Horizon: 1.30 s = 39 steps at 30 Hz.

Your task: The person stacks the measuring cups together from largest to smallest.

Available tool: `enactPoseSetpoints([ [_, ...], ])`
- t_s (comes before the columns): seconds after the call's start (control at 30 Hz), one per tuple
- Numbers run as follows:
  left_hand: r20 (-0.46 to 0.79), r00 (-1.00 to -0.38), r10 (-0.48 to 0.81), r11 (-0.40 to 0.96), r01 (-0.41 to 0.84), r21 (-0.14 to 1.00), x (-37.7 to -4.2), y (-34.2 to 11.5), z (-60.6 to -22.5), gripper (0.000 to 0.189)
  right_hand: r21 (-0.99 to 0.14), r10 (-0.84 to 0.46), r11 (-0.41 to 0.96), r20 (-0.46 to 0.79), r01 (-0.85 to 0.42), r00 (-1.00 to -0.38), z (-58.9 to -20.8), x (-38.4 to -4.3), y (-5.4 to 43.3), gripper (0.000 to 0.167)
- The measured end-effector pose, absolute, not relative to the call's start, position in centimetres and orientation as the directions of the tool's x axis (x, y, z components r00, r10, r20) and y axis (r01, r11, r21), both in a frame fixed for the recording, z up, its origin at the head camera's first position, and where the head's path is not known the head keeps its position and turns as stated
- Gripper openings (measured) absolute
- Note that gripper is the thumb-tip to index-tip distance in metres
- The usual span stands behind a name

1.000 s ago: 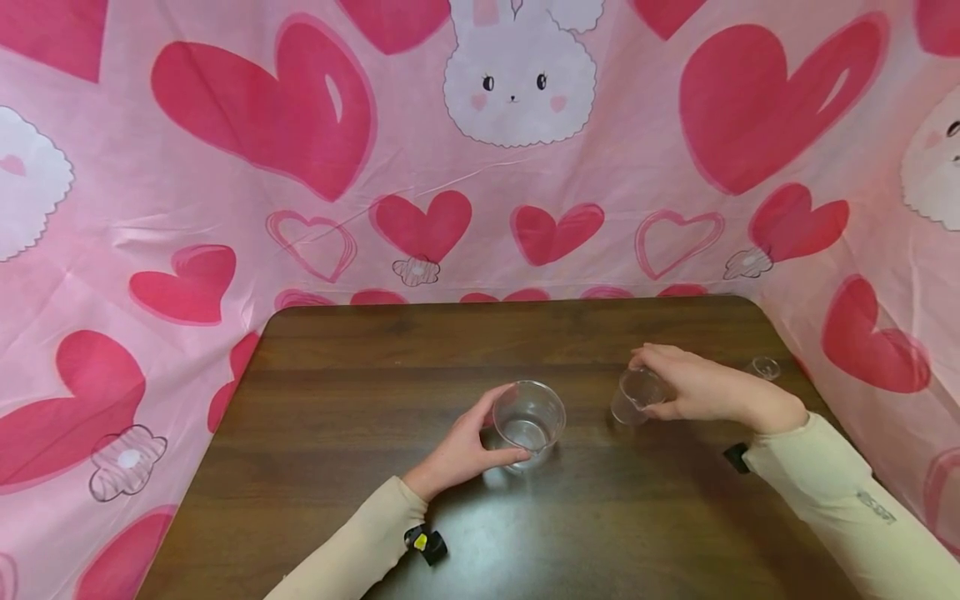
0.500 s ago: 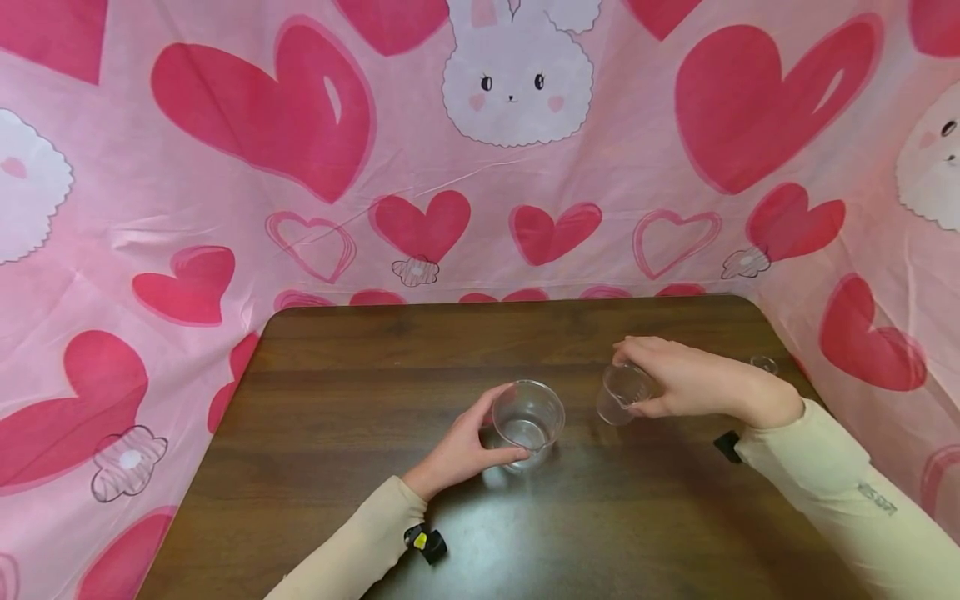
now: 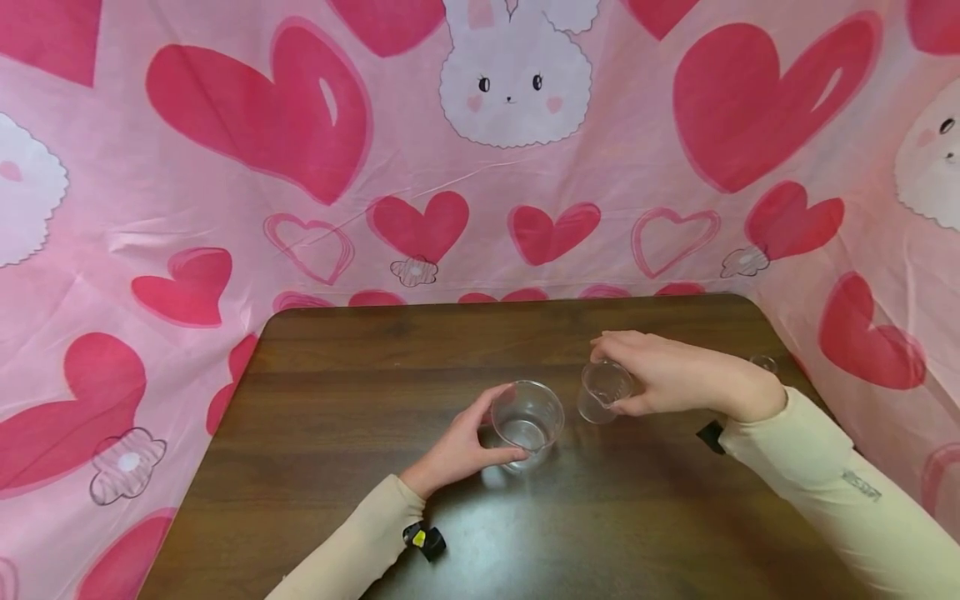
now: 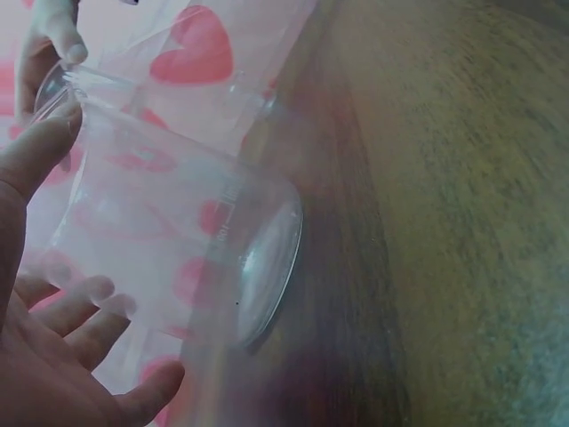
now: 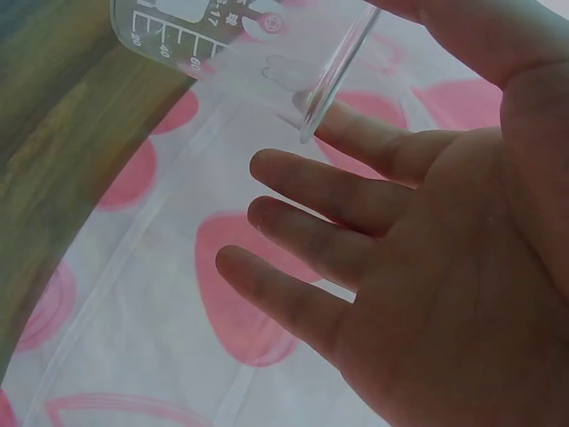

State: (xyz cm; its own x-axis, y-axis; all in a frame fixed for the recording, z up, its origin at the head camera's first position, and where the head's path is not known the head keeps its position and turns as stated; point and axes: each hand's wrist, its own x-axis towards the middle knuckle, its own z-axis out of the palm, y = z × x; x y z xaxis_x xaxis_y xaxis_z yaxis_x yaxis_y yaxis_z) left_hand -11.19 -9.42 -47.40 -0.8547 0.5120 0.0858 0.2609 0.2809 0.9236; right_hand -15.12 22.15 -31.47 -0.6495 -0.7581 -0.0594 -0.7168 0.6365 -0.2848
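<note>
A wide clear glass beaker [image 3: 528, 417] stands near the middle of the table, its rim facing up. My left hand [image 3: 467, 442] grips it from the left, thumb at the near side and fingers behind. In the left wrist view the larger beaker [image 4: 169, 213] looks see-through with nothing visible inside. To its right, my right hand [image 3: 667, 375] pinches a smaller beaker [image 3: 600, 396] at the rim between thumb and index finger. White graduation marks show on this small beaker [image 5: 200, 40] in the right wrist view, where the other fingers stick out straight.
A small clear round object [image 3: 764, 362] lies at the table's back right, partly covered by my right wrist. The dark wooden table [image 3: 337, 467] is bordered by a pink cloth [image 3: 420, 150] with hearts and rabbits.
My right hand has moved left with the smaller beaker, bringing it closer to the larger one. The left hand and its beaker have stayed in place.
</note>
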Motion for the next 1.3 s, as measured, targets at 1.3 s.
enactPoseSetpoints([
  [1.3,0.071,-0.850,0.521,0.300,0.261,0.918,-11.5,-9.4,-47.2,0.087,-0.355,-0.853,0.495,-0.021,-0.793,-0.522,-31.4,-16.3,16.2,0.050],
])
